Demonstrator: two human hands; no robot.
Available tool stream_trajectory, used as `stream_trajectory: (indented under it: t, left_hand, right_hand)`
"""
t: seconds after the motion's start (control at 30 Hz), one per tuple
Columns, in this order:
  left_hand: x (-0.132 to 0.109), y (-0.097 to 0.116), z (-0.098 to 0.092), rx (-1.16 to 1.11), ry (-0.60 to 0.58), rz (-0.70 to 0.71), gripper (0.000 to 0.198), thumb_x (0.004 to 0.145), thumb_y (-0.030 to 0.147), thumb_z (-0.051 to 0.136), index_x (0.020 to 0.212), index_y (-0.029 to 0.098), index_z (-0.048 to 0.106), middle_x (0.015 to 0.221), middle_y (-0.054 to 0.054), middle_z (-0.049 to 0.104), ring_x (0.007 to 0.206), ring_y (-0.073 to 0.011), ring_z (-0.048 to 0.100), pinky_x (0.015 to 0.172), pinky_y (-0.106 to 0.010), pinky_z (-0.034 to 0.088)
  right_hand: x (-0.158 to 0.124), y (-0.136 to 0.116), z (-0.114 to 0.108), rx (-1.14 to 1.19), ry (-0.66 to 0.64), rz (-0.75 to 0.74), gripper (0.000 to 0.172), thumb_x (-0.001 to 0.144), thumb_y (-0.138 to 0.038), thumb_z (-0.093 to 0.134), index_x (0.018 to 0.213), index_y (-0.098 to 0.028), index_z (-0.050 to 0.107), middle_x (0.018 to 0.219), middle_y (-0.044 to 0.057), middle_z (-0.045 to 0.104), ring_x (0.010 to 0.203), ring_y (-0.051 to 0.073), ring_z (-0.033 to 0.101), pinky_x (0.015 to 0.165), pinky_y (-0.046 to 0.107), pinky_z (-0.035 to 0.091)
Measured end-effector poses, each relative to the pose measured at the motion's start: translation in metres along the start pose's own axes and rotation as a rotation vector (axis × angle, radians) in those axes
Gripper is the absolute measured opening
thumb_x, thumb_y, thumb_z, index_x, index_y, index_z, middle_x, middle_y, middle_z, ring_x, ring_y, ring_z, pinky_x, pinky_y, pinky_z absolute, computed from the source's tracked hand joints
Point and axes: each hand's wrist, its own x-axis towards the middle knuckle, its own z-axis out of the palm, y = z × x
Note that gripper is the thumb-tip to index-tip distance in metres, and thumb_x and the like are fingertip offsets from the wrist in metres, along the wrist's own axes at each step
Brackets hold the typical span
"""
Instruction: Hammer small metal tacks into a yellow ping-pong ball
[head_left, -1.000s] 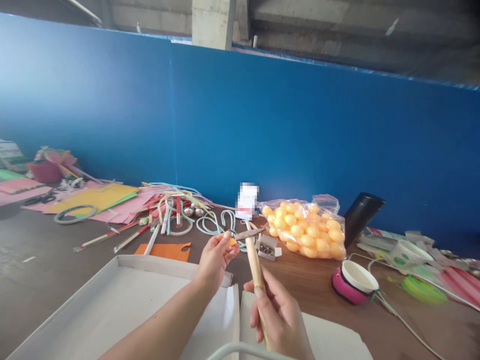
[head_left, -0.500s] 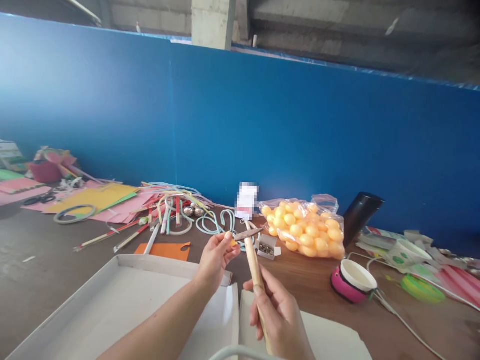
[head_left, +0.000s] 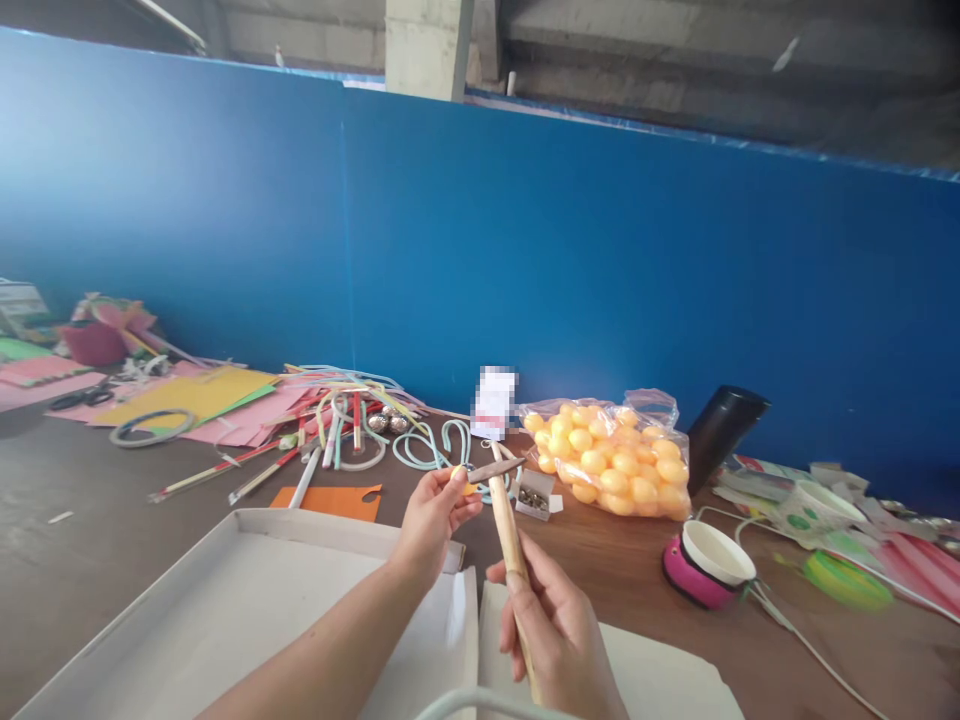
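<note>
Blue partition (head_left: 600, 250): upright, spans full width at back.
Tabletop (head_left: 622, 570): brown, cluttered along the partition.
Concrete (head_left: 637, 50): bare grey, above partition.
Cardboard tray (head_left: 300, 585): shallow, pale, near side of tabletop.
Bag of orange balls (head_left: 611, 460): clear plastic, right of center.
Hammer (head_left: 508, 530): raised, wooden handle, head just beside small orange piece (head_left: 469, 489).
Right hand (head_left: 551, 625): fingers wrapped round hammer handle.
Left hand (head_left: 433, 515): fingertips closed, pinching small orange piece.
</note>
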Motion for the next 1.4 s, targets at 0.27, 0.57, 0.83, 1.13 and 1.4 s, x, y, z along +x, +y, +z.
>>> stream_trajectory:
  t: [0.27, 0.57, 0.83, 1.13, 1.4]
  left_hand:
    - [0.0002, -0.0001, 0.0001, 0.006, 0.02, 0.002, 0.028, 0.072, 0.033, 0.067, 0.086, 0.013, 0.054, 0.071, -0.003, 0.06, 0.063, -0.0099, 0.06, 0.062, -0.022, 0.052]
    - [0.002, 0.0002, -0.0002, -0.011, 0.025, 0.018, 0.029, 0.071, 0.033, 0.068, 0.085, 0.013, 0.054, 0.069, -0.002, 0.059, 0.062, -0.0095, 0.06, 0.061, -0.022, 0.052]
    - [0.0017, 0.0004, -0.0006, 0.001, 0.035, 0.015, 0.028, 0.072, 0.033, 0.067, 0.086, 0.013, 0.053, 0.07, -0.002, 0.059, 0.063, -0.0093, 0.06, 0.062, -0.022, 0.052]
    - [-0.0002, 0.0009, 0.0, 0.005, 0.039, 0.018, 0.028, 0.071, 0.034, 0.067, 0.086, 0.013, 0.054, 0.071, -0.003, 0.059, 0.064, -0.0101, 0.061, 0.062, -0.022, 0.052]
    - [0.0005, 0.0017, 0.0008, -0.008, 0.051, 0.019, 0.028, 0.07, 0.033, 0.068, 0.085, 0.013, 0.054, 0.07, -0.002, 0.059, 0.063, -0.0101, 0.061, 0.06, -0.021, 0.052]
  right_hand:
    - [0.0, 0.0022, -0.0003, 0.006, 0.007, 0.003, 0.058, 0.081, -0.05, 0.05, 0.128, -0.017, 0.046, 0.078, 0.007, 0.064, 0.035, 0.005, 0.044, 0.029, 0.016, 0.035]
    - [-0.001, 0.0004, 0.0001, 0.01, -0.023, 0.003, 0.057, 0.081, -0.049, 0.05, 0.128, -0.016, 0.045, 0.083, 0.008, 0.062, 0.038, 0.006, 0.047, 0.03, 0.016, 0.037]
    - [-0.0015, 0.0, 0.0014, 0.008, -0.004, -0.008, 0.057, 0.081, -0.048, 0.05, 0.128, -0.016, 0.045, 0.083, 0.007, 0.063, 0.037, 0.005, 0.045, 0.029, 0.016, 0.037]
    - [-0.002, 0.0006, 0.0019, -0.026, 0.017, -0.028, 0.056, 0.082, -0.048, 0.049, 0.128, -0.017, 0.045, 0.077, 0.006, 0.063, 0.036, 0.005, 0.045, 0.03, 0.016, 0.038]
    - [-0.0028, -0.0024, 0.0024, -0.05, 0.007, -0.017, 0.056, 0.082, -0.047, 0.048, 0.128, -0.016, 0.045, 0.08, 0.007, 0.062, 0.037, 0.005, 0.046, 0.031, 0.016, 0.038]
